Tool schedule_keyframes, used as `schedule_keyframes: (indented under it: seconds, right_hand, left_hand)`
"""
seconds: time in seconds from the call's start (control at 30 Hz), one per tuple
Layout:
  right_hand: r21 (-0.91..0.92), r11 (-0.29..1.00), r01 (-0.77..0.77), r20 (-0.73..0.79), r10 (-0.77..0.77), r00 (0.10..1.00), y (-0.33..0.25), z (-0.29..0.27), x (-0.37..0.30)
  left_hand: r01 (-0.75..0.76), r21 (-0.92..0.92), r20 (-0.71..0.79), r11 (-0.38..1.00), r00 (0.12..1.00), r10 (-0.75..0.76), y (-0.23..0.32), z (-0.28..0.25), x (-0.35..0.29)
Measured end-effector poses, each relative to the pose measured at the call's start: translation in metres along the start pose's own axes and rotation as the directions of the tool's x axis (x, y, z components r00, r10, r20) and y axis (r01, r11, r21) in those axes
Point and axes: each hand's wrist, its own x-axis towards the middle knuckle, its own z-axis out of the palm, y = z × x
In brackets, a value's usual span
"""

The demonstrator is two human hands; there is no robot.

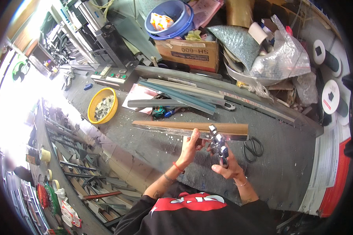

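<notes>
A long brown strip [161, 124] with a shiny metallic near edge lies crosswise over the grey workbench [278, 172]. My left hand [190, 148] is closed on its near edge, around the middle, with the thumb on top. A shiny chrome plier-like hand tool [219, 147] is in my right hand [232, 166], whose fingers wrap round its handles. The tool's head is at the strip's near edge, just right of my left hand; whether its jaws grip the strip I cannot tell. Black-handled scissors [253, 149] lie beside the strip's right end.
Left of the strip stands a yellow bowl [113, 102] of small pieces. Behind lie grey-green strips [180, 96], a green tape measure [158, 112] and a cutter [228, 106]. A cardboard box [190, 55], blue buckets [178, 29] and bubble wrap [278, 58] stand along the back.
</notes>
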Motion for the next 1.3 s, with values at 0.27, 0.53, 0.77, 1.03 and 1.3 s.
schedule_keyframes:
  seconds: [0.27,0.53,0.77,1.03,1.3]
  right_hand:
    - [0.093,0.993,-0.07,0.038,0.067,0.997,0.0,0.008,0.016]
    - [0.264,0.949,-0.171,0.059,0.161,0.985,-0.009,0.001,0.025]
    - [-0.007,0.999,0.047,-0.075,-0.048,0.996,-0.008,0.008,0.048]
    - [0.031,1.0,0.004,0.196,-0.01,0.981,-0.009,0.031,0.076]
    - [0.215,0.975,0.064,0.441,-0.155,0.884,-0.008,0.046,0.104]
  left_hand:
    - [-0.202,-0.078,-0.271,0.976,0.947,0.174,-0.008,0.003,0.012]
    - [-0.042,0.252,0.055,0.967,0.998,0.029,0.02,-0.024,0.0]
    - [-0.297,0.536,-0.121,0.79,0.9,0.42,0.059,-0.026,0.004]
    - [-0.359,0.53,-0.205,0.768,0.825,0.527,0.084,-0.036,-0.026]
    - [-0.299,0.396,-0.309,0.868,0.847,0.432,0.075,-0.053,-0.053]
